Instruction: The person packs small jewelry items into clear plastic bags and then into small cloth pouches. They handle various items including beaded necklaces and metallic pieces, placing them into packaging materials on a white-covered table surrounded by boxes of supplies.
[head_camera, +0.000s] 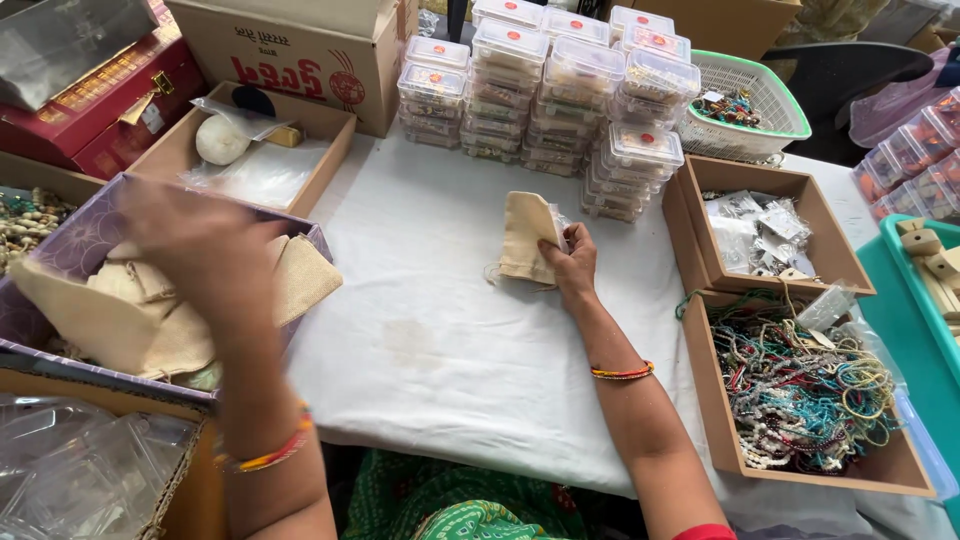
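On white-clothed table (440, 330), centre: right hand (573, 262) pinches a small beige cloth pouch (524, 238) between thumb and fingers; pouch rests on the cloth, w/ a bit of clear plastic showing at its top edge. Left hand (190, 245) is over the purple box (70, 250) at left, blurred; fingers look bent, but whether it grips anything cannot be told.

Containers, contents:
- Purple box: stack of larger beige cloth pouches (150, 310), some hanging over the rim.
- Shallow brown tray (330, 150) behind it: white round object, clear plastic sheets, small yellowish item.
- Large cardboard carton (300, 50) at rear left, flaps open; contents not visible.
- Red case (110, 100) far left, closed.
- Stacks of clear plastic lidded boxes (560, 90) at rear centre; contents too small to tell.
- White-and-green mesh basket (760, 100) beside stacks: a few dark beaded pcs.
- Upper brown box (820, 215) at right: small clear packets.
- Lower brown box (715, 400) touching it: tangled multicolour bead strings, approx. full.
- Teal tray (900, 300) far right: pale wooden pcs.
- Carton at lower left (190, 470): clear plastic bags.
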